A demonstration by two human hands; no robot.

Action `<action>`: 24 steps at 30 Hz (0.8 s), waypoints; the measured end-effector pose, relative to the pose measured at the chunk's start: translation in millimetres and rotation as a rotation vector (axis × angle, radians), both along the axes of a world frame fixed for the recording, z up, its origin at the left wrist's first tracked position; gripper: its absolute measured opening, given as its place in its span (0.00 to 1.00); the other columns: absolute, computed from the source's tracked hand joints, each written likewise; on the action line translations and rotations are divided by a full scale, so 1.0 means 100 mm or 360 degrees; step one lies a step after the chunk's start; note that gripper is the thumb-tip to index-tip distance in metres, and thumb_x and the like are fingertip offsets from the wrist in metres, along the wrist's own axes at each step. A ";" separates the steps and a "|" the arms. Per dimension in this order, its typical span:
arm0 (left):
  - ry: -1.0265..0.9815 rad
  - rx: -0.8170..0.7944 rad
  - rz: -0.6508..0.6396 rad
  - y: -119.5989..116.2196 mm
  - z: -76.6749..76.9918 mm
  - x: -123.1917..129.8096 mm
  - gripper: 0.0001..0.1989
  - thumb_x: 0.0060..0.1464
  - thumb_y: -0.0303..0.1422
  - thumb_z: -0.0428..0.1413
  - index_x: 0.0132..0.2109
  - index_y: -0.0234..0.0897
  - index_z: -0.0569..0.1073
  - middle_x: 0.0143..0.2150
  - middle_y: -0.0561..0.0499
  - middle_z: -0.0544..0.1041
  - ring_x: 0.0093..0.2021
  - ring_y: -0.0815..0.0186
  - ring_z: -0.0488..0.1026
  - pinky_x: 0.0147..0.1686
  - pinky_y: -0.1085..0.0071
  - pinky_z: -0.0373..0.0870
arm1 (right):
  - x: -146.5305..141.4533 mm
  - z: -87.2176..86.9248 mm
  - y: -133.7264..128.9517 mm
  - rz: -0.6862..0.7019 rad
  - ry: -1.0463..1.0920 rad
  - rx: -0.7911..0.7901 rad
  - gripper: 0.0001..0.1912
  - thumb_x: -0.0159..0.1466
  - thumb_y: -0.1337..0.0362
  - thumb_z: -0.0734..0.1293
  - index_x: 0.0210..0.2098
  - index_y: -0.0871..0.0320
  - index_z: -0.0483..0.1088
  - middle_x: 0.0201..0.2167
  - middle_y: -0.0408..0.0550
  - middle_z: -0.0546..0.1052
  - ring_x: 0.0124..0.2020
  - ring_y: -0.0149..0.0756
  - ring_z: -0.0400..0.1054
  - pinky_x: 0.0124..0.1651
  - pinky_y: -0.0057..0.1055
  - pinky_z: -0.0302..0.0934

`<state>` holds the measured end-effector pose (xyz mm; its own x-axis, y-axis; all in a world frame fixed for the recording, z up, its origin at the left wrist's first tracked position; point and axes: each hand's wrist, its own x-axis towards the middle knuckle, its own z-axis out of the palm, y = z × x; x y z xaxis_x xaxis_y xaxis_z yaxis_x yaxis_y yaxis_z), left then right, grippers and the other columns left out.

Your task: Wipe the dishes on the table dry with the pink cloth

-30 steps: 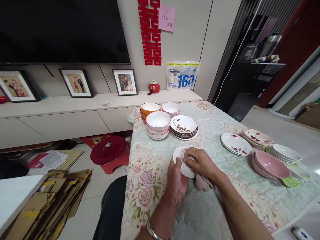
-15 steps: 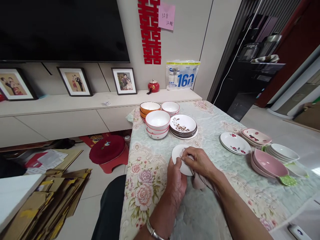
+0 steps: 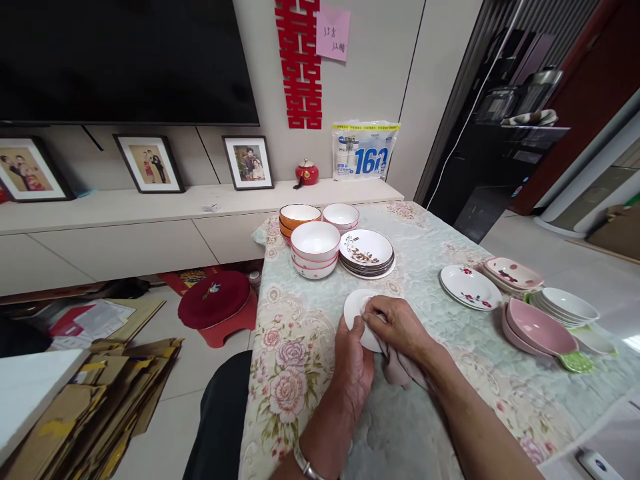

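A small white plate (image 3: 354, 305) is tilted up above the table, with my left hand (image 3: 350, 357) closed on its near edge, thumb on the upper face. My right hand (image 3: 400, 323) pinches a greyish-pink cloth (image 3: 397, 370) and presses part of it against the plate's face; the rest of the cloth hangs below the hand. Just beyond the plate stand a stack of white bowls with red rims (image 3: 315, 241) and a stack of plates with a brown flower pattern (image 3: 367, 248).
Orange bowls (image 3: 287, 230) and another white bowl (image 3: 341, 215) stand at the table's far end. To the right are flowered plates (image 3: 465, 283), pink leaf-shaped bowls (image 3: 540, 327), small white dishes (image 3: 570, 303) and spotted dishes (image 3: 515, 270). A red stool (image 3: 220, 303) stands left of the table.
My right hand has shifted slightly on the plate with the cloth, and the cloth's hanging part has swung right and spread out. The left hand keeps its hold on the plate.
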<state>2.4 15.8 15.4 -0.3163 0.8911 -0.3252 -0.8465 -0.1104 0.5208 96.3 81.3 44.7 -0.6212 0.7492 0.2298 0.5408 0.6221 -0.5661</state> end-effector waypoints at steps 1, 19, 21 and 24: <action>-0.0005 0.0006 -0.0001 0.00 0.00 0.00 0.22 0.46 0.30 0.64 0.50 0.34 0.73 0.43 0.43 0.81 0.45 0.57 0.77 0.50 0.62 0.70 | -0.01 -0.03 0.02 -0.0025 0.0030 0.0031 0.08 0.63 0.66 0.61 0.28 0.57 0.69 0.28 0.43 0.74 0.31 0.33 0.67 0.35 0.26 0.55; -0.0034 0.0000 -0.0012 -0.01 0.00 0.02 0.22 0.47 0.29 0.62 0.51 0.33 0.71 0.44 0.42 0.81 0.45 0.57 0.78 0.50 0.61 0.71 | 0.04 -0.08 0.08 -0.0319 -0.0045 0.0155 0.09 0.64 0.64 0.60 0.30 0.58 0.69 0.29 0.46 0.74 0.32 0.35 0.67 0.36 0.28 0.54; -0.0027 -0.0017 -0.0017 -0.01 0.00 0.01 0.21 0.47 0.28 0.62 0.50 0.33 0.72 0.44 0.42 0.81 0.46 0.56 0.78 0.51 0.61 0.70 | 0.07 -0.05 0.08 -0.0428 -0.0164 0.0160 0.09 0.63 0.65 0.61 0.27 0.57 0.68 0.26 0.45 0.73 0.28 0.34 0.65 0.33 0.28 0.52; -0.0019 -0.0016 -0.0022 -0.02 0.01 0.00 0.22 0.46 0.28 0.62 0.51 0.33 0.72 0.44 0.42 0.81 0.47 0.55 0.77 0.52 0.60 0.69 | 0.07 0.00 0.02 -0.0311 -0.0211 0.0064 0.08 0.61 0.67 0.61 0.25 0.57 0.67 0.22 0.42 0.71 0.25 0.32 0.63 0.30 0.28 0.50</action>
